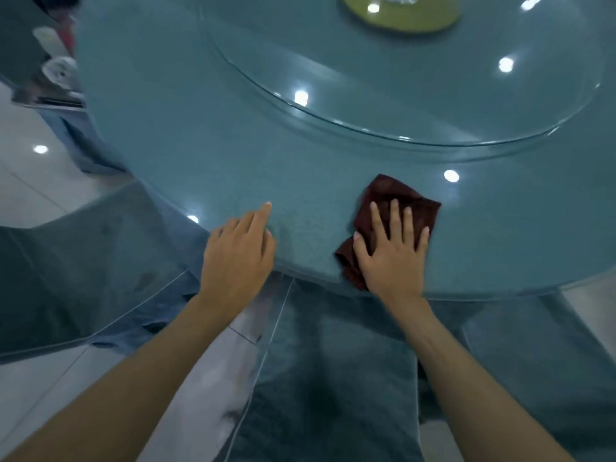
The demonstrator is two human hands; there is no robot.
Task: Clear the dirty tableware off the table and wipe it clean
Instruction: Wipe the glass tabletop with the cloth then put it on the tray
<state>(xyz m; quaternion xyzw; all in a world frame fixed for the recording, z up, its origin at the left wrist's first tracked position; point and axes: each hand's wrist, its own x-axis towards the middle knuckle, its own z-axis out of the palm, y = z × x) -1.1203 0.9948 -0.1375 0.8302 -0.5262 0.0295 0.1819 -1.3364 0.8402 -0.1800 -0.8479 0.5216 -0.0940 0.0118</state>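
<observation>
The right hand (391,258) lay flat, fingers spread, pressing a dark red cloth (410,198) at the counter's (200,145) near edge. The left hand (238,251) rested nearby at that edge, fingers loose, holding nothing. A green disc (400,18) lay on the turntable (433,95).

The bench (186,145) is showing a glossy, finely speckled teal top, mirroring lights. Upper right, a clear glass turntable (433,95) is gleaming smooth. At centre right, the dark red cloth (390,191) is looking soft, matt and crumpled.
</observation>
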